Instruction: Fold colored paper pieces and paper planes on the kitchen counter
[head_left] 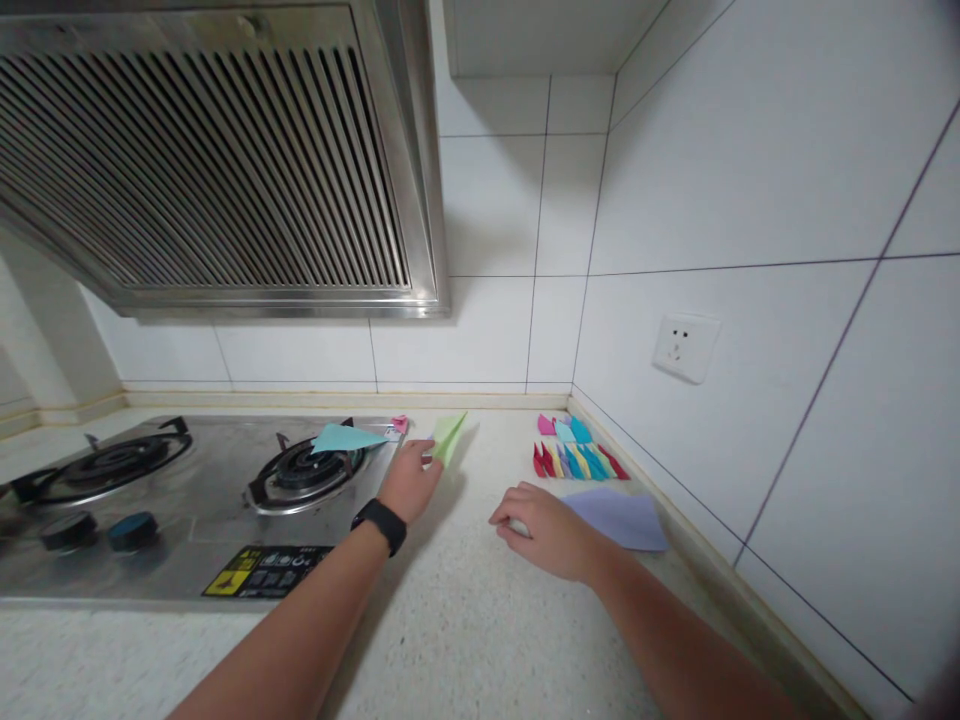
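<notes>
My left hand (412, 478), with a black band at the wrist, reaches over the counter beside the stove. Its fingers pinch the near left side of a light green folded paper plane (450, 437), whose tip points away from me. My right hand (536, 528) hovers low over the counter with its fingers curled together and nothing visible in them. Just behind it lies a lavender sheet of paper (626, 517), partly covered by the hand and forearm. A light blue paper plane (345, 438) rests across the right burner.
Small folded papers (577, 461) in several colours stand in rows near the right wall. A small pink folded paper (400, 424) sits at the corner of the gas stove (187, 560). A range hood (225, 170) hangs above, and a socket (686, 347) is on the right wall.
</notes>
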